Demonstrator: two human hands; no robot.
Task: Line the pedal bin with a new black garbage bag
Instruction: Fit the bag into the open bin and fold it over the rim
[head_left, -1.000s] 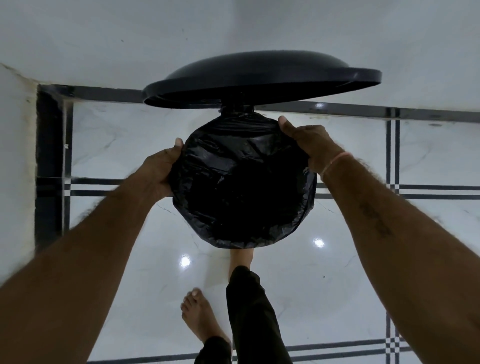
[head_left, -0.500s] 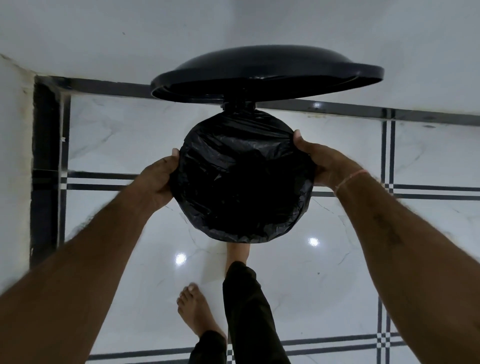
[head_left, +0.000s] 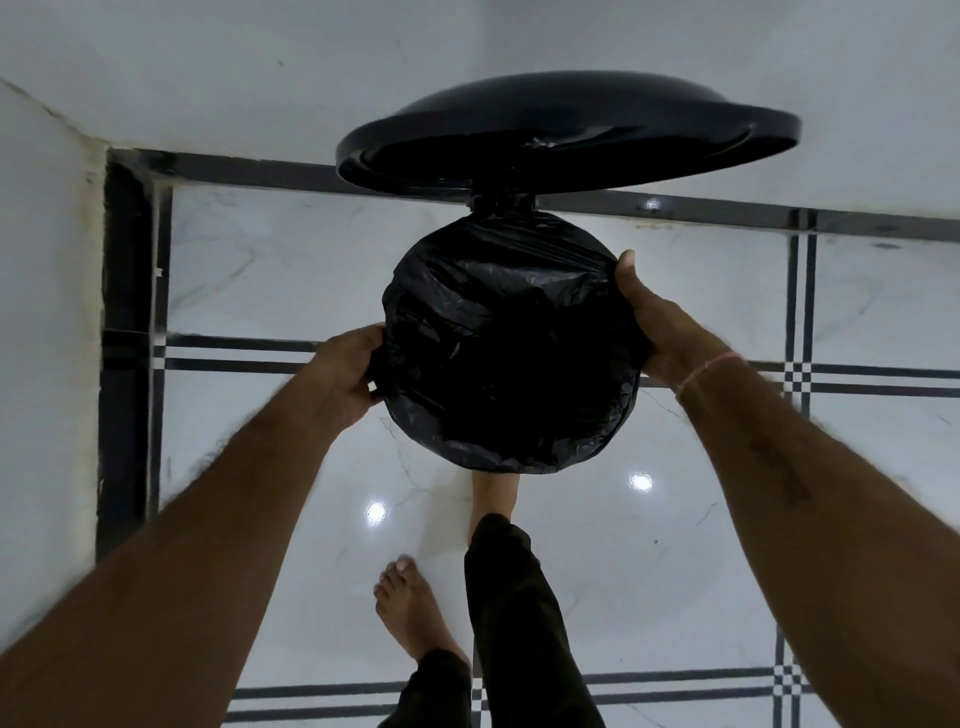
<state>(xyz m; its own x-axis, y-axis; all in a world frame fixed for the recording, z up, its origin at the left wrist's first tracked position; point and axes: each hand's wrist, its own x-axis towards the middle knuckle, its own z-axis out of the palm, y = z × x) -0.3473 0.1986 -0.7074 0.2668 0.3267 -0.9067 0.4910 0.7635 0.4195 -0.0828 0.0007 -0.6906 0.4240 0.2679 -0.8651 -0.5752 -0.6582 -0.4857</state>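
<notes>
A black garbage bag (head_left: 511, 358) is seen stretched over the mouth of the pedal bin (head_left: 501, 201) at the centre of the frame, its crinkled plastic folded down over the rim all the way round. The lid (head_left: 566, 130) is raised above it in the upper centre, tilted, with its underside turned towards the camera.

The bag's edge is gripped at the left side of the rim by the left hand (head_left: 350, 376), whose fingers (head_left: 375, 347) are curled round a fold of plastic. The right side of the rim is held by the right hand (head_left: 652, 325): the thumb is laid along the bag at the upper right, while the other fingers are hidden beneath the rim, so how far they are curled cannot be told. A thin pink thread (head_left: 711, 366) is worn on the right wrist.

Below the bin, a bare foot (head_left: 493, 496) is placed forward under the bag's lower edge, with a dark trouser leg (head_left: 514, 613) behind it. A second bare foot (head_left: 410, 608) is set on the glossy white floor (head_left: 270, 270), which is crossed by dark lines.
</notes>
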